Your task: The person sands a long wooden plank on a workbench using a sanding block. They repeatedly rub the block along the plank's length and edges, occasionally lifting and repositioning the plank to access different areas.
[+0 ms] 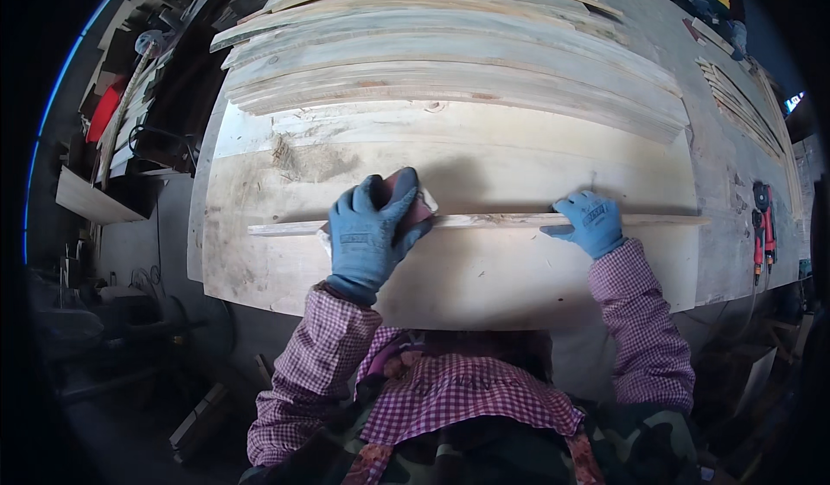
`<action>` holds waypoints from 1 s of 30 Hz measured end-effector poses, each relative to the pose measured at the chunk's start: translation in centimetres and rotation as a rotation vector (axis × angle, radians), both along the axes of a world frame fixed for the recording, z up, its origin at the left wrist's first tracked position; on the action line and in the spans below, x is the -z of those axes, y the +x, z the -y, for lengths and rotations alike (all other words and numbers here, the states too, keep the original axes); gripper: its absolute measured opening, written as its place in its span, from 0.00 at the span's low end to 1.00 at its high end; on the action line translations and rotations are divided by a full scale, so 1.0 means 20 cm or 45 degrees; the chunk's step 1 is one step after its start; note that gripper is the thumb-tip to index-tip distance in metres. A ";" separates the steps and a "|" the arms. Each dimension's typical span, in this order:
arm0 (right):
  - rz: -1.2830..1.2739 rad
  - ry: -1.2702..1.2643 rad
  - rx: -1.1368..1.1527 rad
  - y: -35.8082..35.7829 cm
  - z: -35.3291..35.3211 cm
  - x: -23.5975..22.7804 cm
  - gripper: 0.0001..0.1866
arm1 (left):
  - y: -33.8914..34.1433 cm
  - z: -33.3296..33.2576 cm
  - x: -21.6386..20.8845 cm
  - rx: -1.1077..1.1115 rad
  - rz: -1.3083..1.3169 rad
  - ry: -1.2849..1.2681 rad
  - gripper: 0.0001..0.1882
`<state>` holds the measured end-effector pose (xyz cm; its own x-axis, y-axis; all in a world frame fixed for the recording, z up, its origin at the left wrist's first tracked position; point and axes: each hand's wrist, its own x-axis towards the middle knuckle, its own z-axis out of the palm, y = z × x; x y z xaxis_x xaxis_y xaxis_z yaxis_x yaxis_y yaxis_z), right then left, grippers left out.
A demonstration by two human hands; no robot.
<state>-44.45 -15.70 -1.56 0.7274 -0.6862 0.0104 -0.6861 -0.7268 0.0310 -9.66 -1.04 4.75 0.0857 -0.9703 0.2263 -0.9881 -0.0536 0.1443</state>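
The left grip, a blue-gloved hand (pixel 361 243), is closed around a brownish-red abrasive-looking block (pixel 420 212), set against a long, thin, pale wooden strip (pixel 493 220). Right of it, the right grip, another blue-gloved hand (pixel 592 223), pinches the same strip between thumb and fingers. The strip runs crosswise beneath both grips, its narrow edge seemingly uppermost, over the pale wooden counter (pixel 519 286). Smoothing looks under way, but how much of the strip is finished cannot be told. Beyond the grips lies a broad stack of pale planks (pixel 432 61); whether those are done or waiting is unclear. Far right of the grips rest red-and-black tools (pixel 763 226).
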 end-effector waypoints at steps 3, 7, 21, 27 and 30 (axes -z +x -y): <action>-0.102 0.052 0.058 0.03 -0.02 -0.04 0.24 | -0.44 0.19 0.02 0.276 -0.090 0.018 0.37; -0.288 0.069 0.166 0.09 0.00 -0.09 0.22 | -0.75 0.31 0.00 0.429 -0.118 0.198 0.38; -0.056 0.167 0.257 -0.27 0.05 -0.12 0.27 | 0.35 -0.23 0.00 -0.205 0.125 -0.031 0.36; -0.051 0.040 0.202 0.29 -0.18 -0.05 0.29 | -0.17 0.01 0.00 0.005 0.014 -0.003 0.37; -0.008 0.033 0.216 0.27 -0.19 -0.04 0.27 | -0.33 0.06 0.02 0.204 -0.044 0.055 0.39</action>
